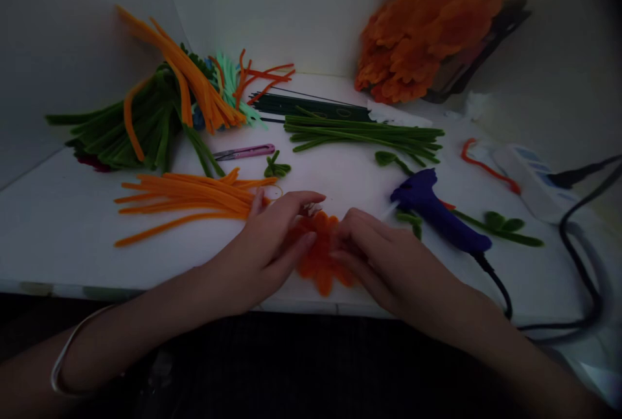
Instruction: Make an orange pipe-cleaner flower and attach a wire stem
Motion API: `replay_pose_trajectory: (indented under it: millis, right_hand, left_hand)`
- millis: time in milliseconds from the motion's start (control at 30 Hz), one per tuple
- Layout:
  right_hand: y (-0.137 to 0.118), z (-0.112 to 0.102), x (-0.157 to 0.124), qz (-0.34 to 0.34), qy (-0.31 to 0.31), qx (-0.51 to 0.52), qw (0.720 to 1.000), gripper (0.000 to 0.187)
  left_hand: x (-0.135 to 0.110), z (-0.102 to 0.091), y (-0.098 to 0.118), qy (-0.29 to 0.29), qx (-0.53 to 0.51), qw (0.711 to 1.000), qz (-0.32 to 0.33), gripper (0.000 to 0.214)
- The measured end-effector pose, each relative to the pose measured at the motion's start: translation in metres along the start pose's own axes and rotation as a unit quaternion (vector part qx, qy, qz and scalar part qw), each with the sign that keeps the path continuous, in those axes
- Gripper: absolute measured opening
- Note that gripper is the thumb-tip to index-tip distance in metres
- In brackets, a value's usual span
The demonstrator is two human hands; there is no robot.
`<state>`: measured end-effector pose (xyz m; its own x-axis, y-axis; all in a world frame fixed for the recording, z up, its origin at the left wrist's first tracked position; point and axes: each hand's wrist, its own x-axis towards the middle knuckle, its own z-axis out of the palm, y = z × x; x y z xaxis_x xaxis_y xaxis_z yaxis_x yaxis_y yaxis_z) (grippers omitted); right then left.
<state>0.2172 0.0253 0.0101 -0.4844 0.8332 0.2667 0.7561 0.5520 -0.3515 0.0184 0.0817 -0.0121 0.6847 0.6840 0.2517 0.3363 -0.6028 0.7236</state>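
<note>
An orange pipe-cleaner flower (323, 267) with rounded petals lies near the table's front edge, between my hands and partly covered by them. My left hand (275, 241) reaches over its left side, thumb and forefinger apart. At the right side of the flower, the fingers of my right hand (376, 254) are pinched together on it; their tips are partly hidden. Orange pipe cleaners (189, 202) lie in a loose bundle just left of my left hand. A blue glue gun (432, 208) rests beyond my right hand, its nozzle pointing left.
Green pipe cleaners (364, 134), dark stems (311, 107) and pink-handled snips (253, 151) lie farther back. At the back left is a green pile (131, 121). Finished orange flowers (422, 30) stand back right. A power strip (534, 182) and black cable (578, 263) occupy the right side.
</note>
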Motion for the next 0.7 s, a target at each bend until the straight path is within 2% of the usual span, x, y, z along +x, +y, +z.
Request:
replay_pose_trajectory:
  millis: [133, 233, 400, 700]
  right_hand:
    - [0.001, -0.009, -0.002, 0.029, 0.063, 0.075, 0.995, 0.008]
    - [0.001, -0.011, -0.003, 0.061, 0.049, 0.154, 0.985, 0.006]
    - [-0.005, -0.009, 0.0, 0.107, 0.056, 0.251, 0.96, 0.005]
    - [-0.016, -0.003, -0.003, 0.085, 0.089, 0.183, 0.975, 0.008]
  left_hand:
    - [-0.001, -0.003, 0.002, -0.008, -0.027, 0.999, -0.015, 0.034]
    - [-0.001, -0.005, 0.003, -0.004, -0.044, 0.999, -0.013, 0.033]
    - [-0.001, -0.005, 0.003, 0.001, -0.009, 1.0, 0.013, 0.035]
    - [-0.003, -0.002, 0.0, 0.024, 0.017, 0.999, 0.027, 0.039]
